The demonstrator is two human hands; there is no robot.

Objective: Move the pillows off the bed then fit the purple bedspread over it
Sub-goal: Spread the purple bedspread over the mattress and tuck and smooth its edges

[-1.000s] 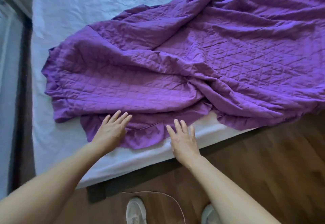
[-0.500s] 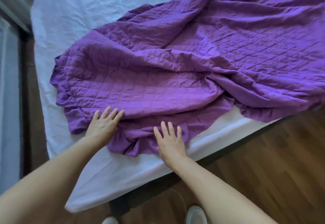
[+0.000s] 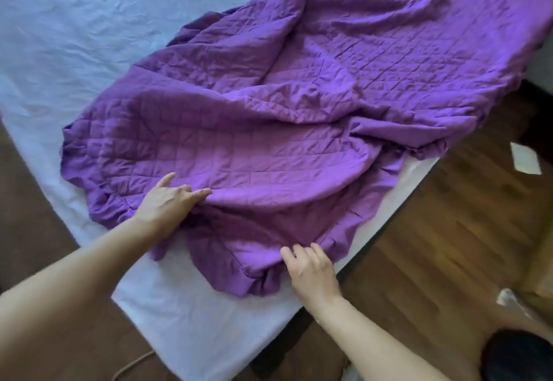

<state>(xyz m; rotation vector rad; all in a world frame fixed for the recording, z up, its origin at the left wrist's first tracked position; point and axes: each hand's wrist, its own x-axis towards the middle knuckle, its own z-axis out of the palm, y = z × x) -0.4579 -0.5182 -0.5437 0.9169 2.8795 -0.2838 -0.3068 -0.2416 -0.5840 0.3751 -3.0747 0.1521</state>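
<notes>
Under both hands, the purple bedspread [image 3: 299,105] lies bunched and creased across the bed [image 3: 74,51], covering its right part and leaving the pale sheet bare to the left and along the near corner.

Left hand [image 3: 167,204]: rests on top of the quilted fabric near its ruffled edge. Palm down, index finger and thumb stretched forward over the cloth, remaining fingers curled with a fold gathered beneath them. Grip looks partly closed on that fold; whether the fabric is actually pinched, I cannot tell. Most of the bedspread lies beyond and to the right of this hand; a short stretch of ruffle lies to its left.

Right hand [image 3: 311,270]: sits at the near hem, where the ruffle droops toward the bed corner. Fingers bent, tips pressing onto the edge of the cloth, back of hand up. Grip not fully closed; no fabric seen held between fingers and thumb, so a firm hold cannot be confirmed. Bedspread extends away from this hand, forward and to both sides.

Both forearms bare, reaching in from the near edge, left one longer in view. Wooden floor [image 3: 449,246] lies right of the right hand, with a white scrap [image 3: 525,162] on it well apart.
</notes>
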